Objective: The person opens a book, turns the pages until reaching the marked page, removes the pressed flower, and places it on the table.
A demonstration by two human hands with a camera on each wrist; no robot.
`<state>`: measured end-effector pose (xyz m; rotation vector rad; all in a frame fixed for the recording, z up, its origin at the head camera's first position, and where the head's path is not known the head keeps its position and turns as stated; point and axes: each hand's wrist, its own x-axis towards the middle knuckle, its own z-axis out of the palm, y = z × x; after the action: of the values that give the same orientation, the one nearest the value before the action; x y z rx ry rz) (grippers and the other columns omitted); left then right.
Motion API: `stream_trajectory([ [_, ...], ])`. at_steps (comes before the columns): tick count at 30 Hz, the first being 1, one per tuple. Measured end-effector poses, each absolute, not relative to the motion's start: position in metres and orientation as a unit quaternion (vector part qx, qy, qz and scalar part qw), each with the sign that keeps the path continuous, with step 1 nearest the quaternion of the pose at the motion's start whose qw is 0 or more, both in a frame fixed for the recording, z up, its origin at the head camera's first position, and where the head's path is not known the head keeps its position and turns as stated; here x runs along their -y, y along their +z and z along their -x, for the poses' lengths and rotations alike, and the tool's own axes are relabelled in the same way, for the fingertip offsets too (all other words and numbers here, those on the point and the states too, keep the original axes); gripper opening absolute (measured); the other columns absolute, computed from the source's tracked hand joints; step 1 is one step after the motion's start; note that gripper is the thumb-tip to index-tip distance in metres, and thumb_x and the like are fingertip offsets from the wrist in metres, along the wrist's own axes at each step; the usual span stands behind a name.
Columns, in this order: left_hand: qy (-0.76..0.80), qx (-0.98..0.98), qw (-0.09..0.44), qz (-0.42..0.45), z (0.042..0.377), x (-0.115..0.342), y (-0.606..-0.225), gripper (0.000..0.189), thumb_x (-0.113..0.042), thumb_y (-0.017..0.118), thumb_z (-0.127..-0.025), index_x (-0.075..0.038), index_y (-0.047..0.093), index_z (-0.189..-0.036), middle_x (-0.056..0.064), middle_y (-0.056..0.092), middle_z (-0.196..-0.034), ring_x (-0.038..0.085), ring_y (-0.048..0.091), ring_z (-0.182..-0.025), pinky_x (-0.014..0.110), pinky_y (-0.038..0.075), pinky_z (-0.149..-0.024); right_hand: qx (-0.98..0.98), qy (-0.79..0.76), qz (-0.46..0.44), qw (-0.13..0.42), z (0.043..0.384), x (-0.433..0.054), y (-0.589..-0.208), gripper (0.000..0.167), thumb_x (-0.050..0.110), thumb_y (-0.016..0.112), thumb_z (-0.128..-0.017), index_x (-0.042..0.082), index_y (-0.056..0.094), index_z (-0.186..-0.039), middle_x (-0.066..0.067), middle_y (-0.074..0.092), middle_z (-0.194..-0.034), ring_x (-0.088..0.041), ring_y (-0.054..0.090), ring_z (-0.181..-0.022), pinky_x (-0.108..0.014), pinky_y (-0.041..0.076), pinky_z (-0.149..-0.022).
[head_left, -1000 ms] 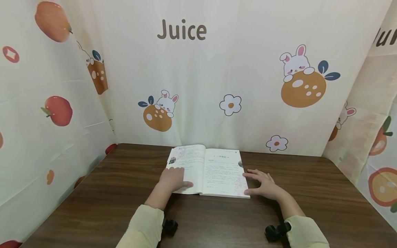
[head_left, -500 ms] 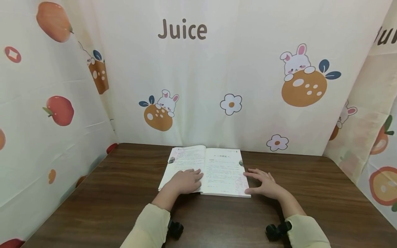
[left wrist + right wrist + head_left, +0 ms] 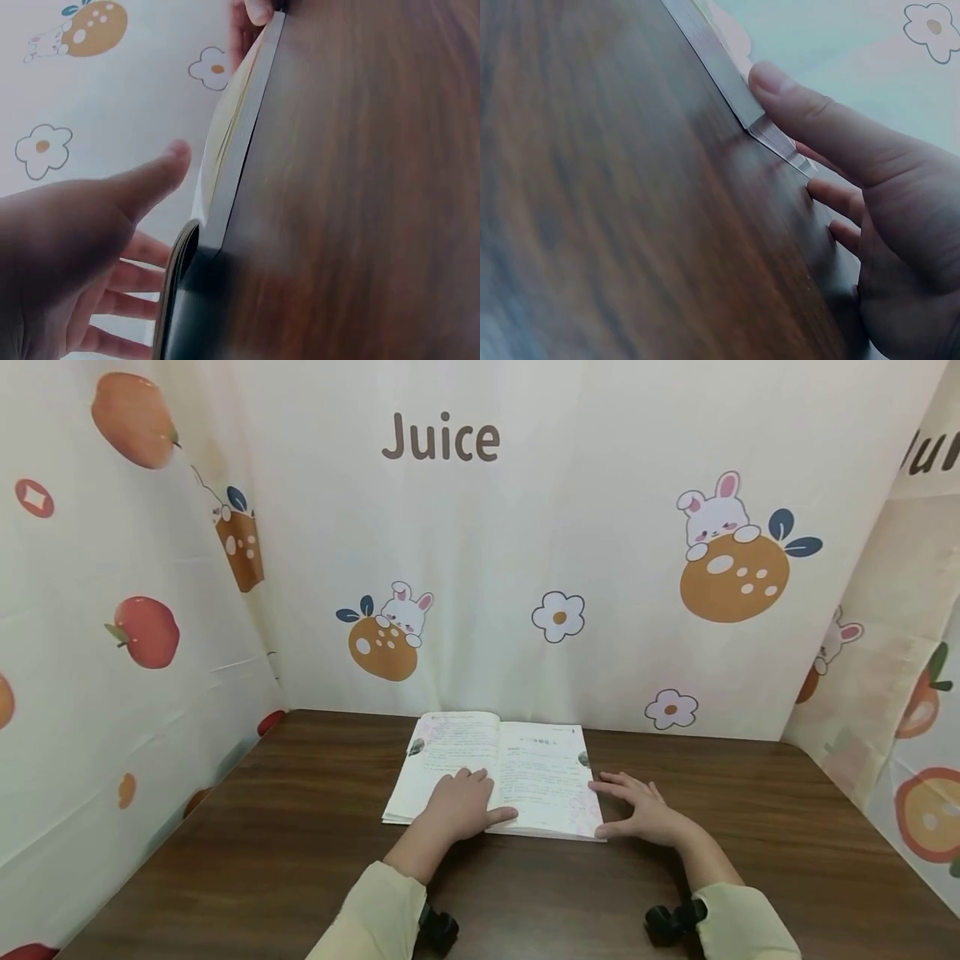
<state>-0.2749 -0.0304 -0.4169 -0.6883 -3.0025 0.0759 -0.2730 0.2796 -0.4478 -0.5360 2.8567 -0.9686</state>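
An open book (image 3: 547, 777) with printed pages lies face up at the back of the table. My left hand (image 3: 459, 806) rests over the left page near the centre fold, fingers extended and thumb reaching across to the right page. In the left wrist view the thumb of that hand (image 3: 97, 217) stands apart from the fingers, above the bottom edge of the book (image 3: 240, 135). At the book's right side is my right hand (image 3: 645, 814), its thumb touching the lower right corner. The right wrist view has this hand's (image 3: 900, 210) fingers loosely bent along the side edge.
The brown wooden table (image 3: 540, 902) carries the book near its back edge. Behind it hangs a pale curtain (image 3: 480, 543) printed with fruit, rabbits and flowers, and more such cloth encloses both sides. Black wrist devices (image 3: 438, 931) sit at both sleeves.
My left hand has moved right, from the left page's outer side to the centre fold, uncovering that page's outer edge. The right hand has hardly moved at the book's right edge.
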Motion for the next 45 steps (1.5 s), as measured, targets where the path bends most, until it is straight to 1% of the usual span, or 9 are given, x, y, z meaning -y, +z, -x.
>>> stream_trajectory([
  [4,0.023,0.968,0.077,0.237,0.274,0.028,-0.419,0.064,-0.067,0.039,-0.086,-0.012,0.062,-0.111,0.004,0.057,-0.112,0.023,0.049,-0.104,0.042,0.041,-0.083,-0.933,-0.314,0.174,0.032,0.273,-0.279,-0.449,0.077,0.045,0.077,-0.069,0.013,0.049,-0.134,-0.020,0.030,-0.145,-0.048,0.012,-0.133,-0.065,-0.007,-0.100],
  [10,0.006,0.947,0.128,0.296,0.269,0.014,-0.423,0.055,-0.064,0.040,-0.088,-0.019,0.064,-0.109,0.001,0.058,-0.110,0.020,0.050,-0.104,0.041,0.041,-0.084,-0.935,-0.307,0.174,0.018,0.272,-0.278,-0.449,0.074,0.046,0.075,-0.070,0.014,0.051,-0.132,-0.020,0.033,-0.143,-0.047,0.015,-0.132,-0.065,-0.005,-0.100],
  [14,0.001,0.930,0.156,0.332,0.265,0.003,-0.428,0.054,-0.068,0.048,-0.082,-0.023,0.063,-0.109,-0.004,0.059,-0.107,0.016,0.051,-0.102,0.036,0.042,-0.081,-0.937,-0.302,0.175,0.005,0.270,-0.275,-0.448,0.070,0.045,0.075,-0.071,0.015,0.053,-0.131,-0.020,0.035,-0.142,-0.047,0.016,-0.132,-0.065,-0.003,-0.100],
  [17,-0.003,0.920,0.180,0.348,0.263,-0.002,-0.430,0.050,-0.065,0.057,-0.078,-0.025,0.064,-0.107,-0.006,0.059,-0.103,0.014,0.051,-0.097,0.033,0.041,-0.077,-0.938,-0.299,0.174,0.000,0.269,-0.274,-0.447,0.068,0.045,0.075,-0.071,0.015,0.054,-0.130,-0.019,0.036,-0.142,-0.047,0.017,-0.131,-0.065,-0.003,-0.100],
  [23,-0.005,0.899,0.227,0.375,0.262,-0.003,-0.432,0.035,-0.054,0.065,-0.079,-0.027,0.065,-0.101,-0.009,0.060,-0.096,0.010,0.053,-0.090,0.027,0.040,-0.070,-0.938,-0.304,0.163,-0.010,0.270,-0.272,-0.448,0.066,0.047,0.073,-0.072,0.014,0.056,-0.127,-0.019,0.038,-0.140,-0.046,0.020,-0.130,-0.066,-0.002,-0.099],
  [29,-0.017,0.883,0.259,0.391,0.261,-0.004,-0.430,0.023,-0.041,0.066,-0.082,-0.026,0.065,-0.099,-0.010,0.059,-0.095,0.010,0.053,-0.087,0.026,0.040,-0.068,-0.939,-0.314,0.144,-0.003,0.271,-0.272,-0.449,0.065,0.048,0.067,-0.078,0.015,0.051,-0.132,-0.021,0.037,-0.141,-0.045,0.018,-0.132,-0.065,-0.003,-0.100],
  [36,-0.068,0.848,0.334,0.406,0.259,-0.004,-0.422,0.023,-0.017,0.067,-0.076,-0.022,0.063,-0.098,-0.007,0.058,-0.092,0.011,0.053,-0.084,0.025,0.042,-0.064,-0.936,-0.331,0.121,0.007,0.272,-0.271,-0.448,0.063,0.049,0.055,-0.087,0.014,0.044,-0.138,-0.023,0.034,-0.142,-0.045,0.014,-0.133,-0.064,-0.005,-0.100],
  [41,-0.102,0.817,0.402,0.400,0.261,0.001,-0.413,0.019,-0.010,0.063,-0.076,-0.018,0.063,-0.092,-0.005,0.060,-0.086,0.013,0.056,-0.079,0.026,0.042,-0.058,-0.936,-0.331,0.119,0.007,0.271,-0.271,-0.448,0.063,0.049,0.056,-0.086,0.013,0.045,-0.137,-0.021,0.035,-0.142,-0.044,0.014,-0.133,-0.064,-0.005,-0.100],
  [45,-0.111,0.808,0.434,0.384,0.265,0.010,-0.403,0.017,-0.009,0.062,-0.077,-0.016,0.063,-0.093,-0.003,0.062,-0.084,0.014,0.058,-0.078,0.027,0.043,-0.058,-0.937,-0.329,0.118,0.005,0.272,-0.270,-0.448,0.064,0.050,0.058,-0.085,0.013,0.046,-0.136,-0.022,0.035,-0.142,-0.045,0.015,-0.133,-0.064,-0.005,-0.100],
])
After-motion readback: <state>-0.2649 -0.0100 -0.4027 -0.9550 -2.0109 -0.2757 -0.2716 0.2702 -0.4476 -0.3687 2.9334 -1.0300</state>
